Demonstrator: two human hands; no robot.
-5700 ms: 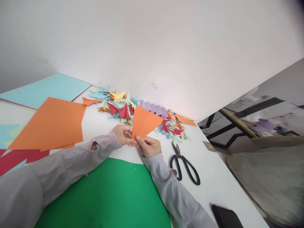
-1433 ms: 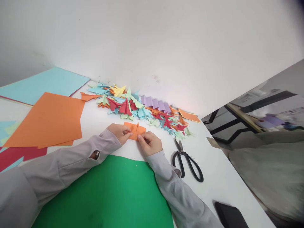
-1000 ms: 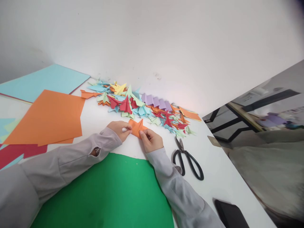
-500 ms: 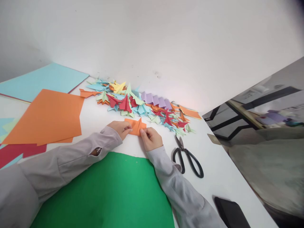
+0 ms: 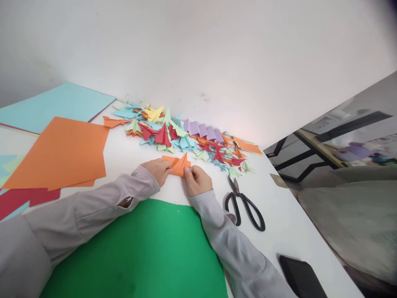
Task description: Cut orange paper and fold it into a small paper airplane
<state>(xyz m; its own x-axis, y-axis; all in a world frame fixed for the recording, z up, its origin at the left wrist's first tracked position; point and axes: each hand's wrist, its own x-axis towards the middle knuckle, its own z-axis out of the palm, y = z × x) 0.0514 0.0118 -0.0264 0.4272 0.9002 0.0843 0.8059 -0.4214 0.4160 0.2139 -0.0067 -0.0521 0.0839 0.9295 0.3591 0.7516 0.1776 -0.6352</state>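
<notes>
A small piece of orange paper (image 5: 178, 166), with a raised folded flap on its right half, is between my two hands just above the white table. My left hand (image 5: 157, 170) pinches its left edge, fingers closed. On the right side, my right hand (image 5: 198, 180) grips the lower right edge between thumb and fingers. Beyond the hands lies a long pile of small folded paper planes (image 5: 163, 134) in red, green, blue, orange and yellow. A purple pleated paper strip (image 5: 203, 130) rests at the back of that pile.
Black-handled scissors (image 5: 245, 203) lie right of my right hand, blades pointing away. A black phone-like object (image 5: 301, 276) is near the right edge. Large orange sheets (image 5: 62, 153) and light blue sheets (image 5: 58, 101) lie left. A green sheet (image 5: 139, 252) is under my forearms.
The raised flap of the orange paper leans further to the right. My left fingers have turned slightly over the paper's left edge; both hands keep their hold.
</notes>
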